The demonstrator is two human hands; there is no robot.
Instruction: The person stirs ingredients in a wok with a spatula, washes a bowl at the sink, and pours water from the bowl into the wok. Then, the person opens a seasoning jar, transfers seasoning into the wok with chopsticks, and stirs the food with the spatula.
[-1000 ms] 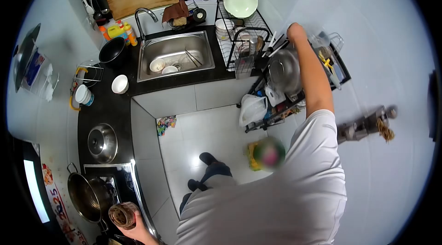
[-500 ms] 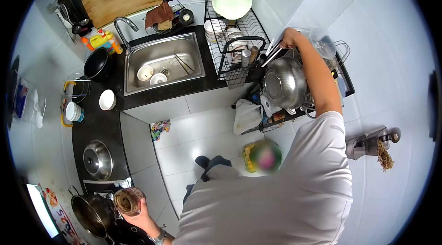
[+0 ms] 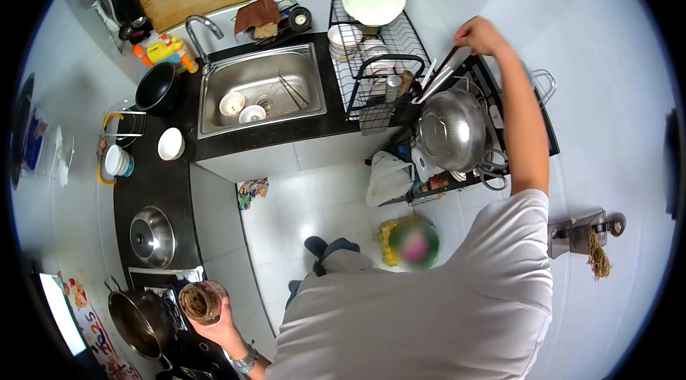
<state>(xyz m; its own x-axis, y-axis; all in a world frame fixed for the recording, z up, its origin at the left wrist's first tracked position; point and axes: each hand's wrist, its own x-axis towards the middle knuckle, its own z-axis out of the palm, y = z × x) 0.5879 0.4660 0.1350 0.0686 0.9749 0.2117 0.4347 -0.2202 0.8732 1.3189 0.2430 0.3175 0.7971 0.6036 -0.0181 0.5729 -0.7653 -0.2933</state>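
Observation:
My left hand (image 3: 223,324) is wrapped round an open glass jar (image 3: 203,301) with brown contents, held above the stove beside a deep metal pan (image 3: 140,321). At the upper right, my right hand (image 3: 480,37) is closed above the utensil holder, with its fingers pinched at the top of a dark, thin utensil (image 3: 449,60). The utensil slants down toward the holder at the end of the dish rack; its lower end is hard to make out. White chopstick-like utensils stand close by. A metal colander (image 3: 453,130) sits just below on the shelf.
A sink (image 3: 261,87) holds two small bowls and chopsticks. Right of it, a dish rack (image 3: 350,103) holds plates and bowls. On the left counter are a white bowl (image 3: 171,144), a black bowl (image 3: 158,88) and a metal lid (image 3: 152,237). A green basin (image 3: 414,243) is on the floor.
My right hand has moved up from low among the utensils, and a dark utensil now shows below its fingers. My left hand still holds the jar near the pan.

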